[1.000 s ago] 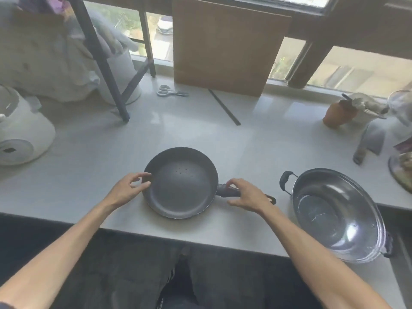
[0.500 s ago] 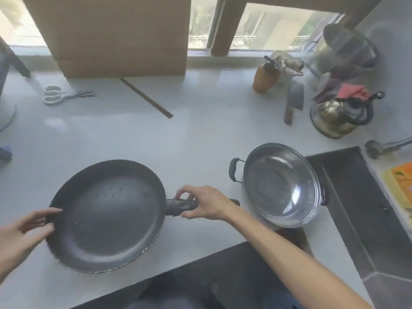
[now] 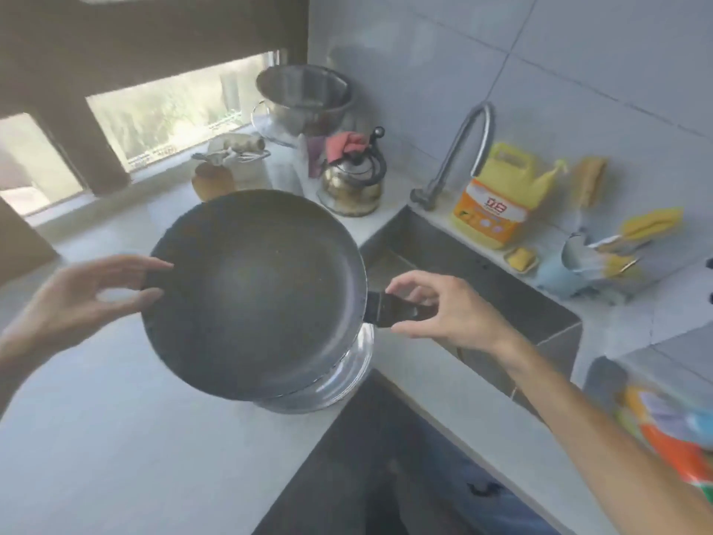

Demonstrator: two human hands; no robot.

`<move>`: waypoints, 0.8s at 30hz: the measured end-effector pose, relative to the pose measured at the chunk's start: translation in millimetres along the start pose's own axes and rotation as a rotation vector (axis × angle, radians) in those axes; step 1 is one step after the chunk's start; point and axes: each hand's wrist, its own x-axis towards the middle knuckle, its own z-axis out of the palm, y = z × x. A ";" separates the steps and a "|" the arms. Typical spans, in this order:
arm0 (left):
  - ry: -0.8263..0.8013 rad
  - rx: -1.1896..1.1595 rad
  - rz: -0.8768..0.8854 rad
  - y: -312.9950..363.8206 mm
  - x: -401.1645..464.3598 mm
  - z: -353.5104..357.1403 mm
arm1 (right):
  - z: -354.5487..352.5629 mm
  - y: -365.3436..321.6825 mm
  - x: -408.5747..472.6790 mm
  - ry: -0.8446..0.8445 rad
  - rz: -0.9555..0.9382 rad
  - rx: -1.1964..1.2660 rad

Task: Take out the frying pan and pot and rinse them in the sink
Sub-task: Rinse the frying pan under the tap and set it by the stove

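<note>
The pan [image 3: 252, 291] hangs in the air over the counter [image 3: 115, 418], carried level with its dark inside facing up, right above the pot [image 3: 332, 384], of which only a shiny arc of rim and wall shows below the pan's near-right edge. Whether the two touch cannot be told. The right hand [image 3: 443, 310] pinches the black handle [image 3: 397, 312] close to the pan's body, thumb under and fingers curled over it. The left hand [image 3: 81, 299] steadies the opposite rim, thumb on top and fingers spread beneath, more propping than clamping.

The pan looks rigid and fairly heavy for its width, so the handle is the natural hold, with the far rim as a second support against tipping. Its coated surface is probably slick once wet, and a grip nearer the end of the handle would likely twist under the weight. The steel pot looks stiff and smooth too. Its handles are hidden here.

Just right of the pan lies the sink [image 3: 482, 279], a deep dark basin set into the counter corner. The tap [image 3: 459, 156] arches over its back edge and may crowd a wide pan lowered under it. A kettle [image 3: 353, 179] stands near the sink's left rear corner, close to the pan's far rim. A yellow bottle [image 3: 495, 198], a soap dish [image 3: 521, 258] and a cup [image 3: 578, 264] of utensils line the ledge behind the basin, within reach of a swinging rim. A steel bowl [image 3: 304, 94] sits on the windowsill beyond the kettle, well clear.
</note>
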 end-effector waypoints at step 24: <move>-0.811 0.465 -0.044 36.9 287.0 516.5 | 13.2 473.7 118.1 0.065 0.511 0.248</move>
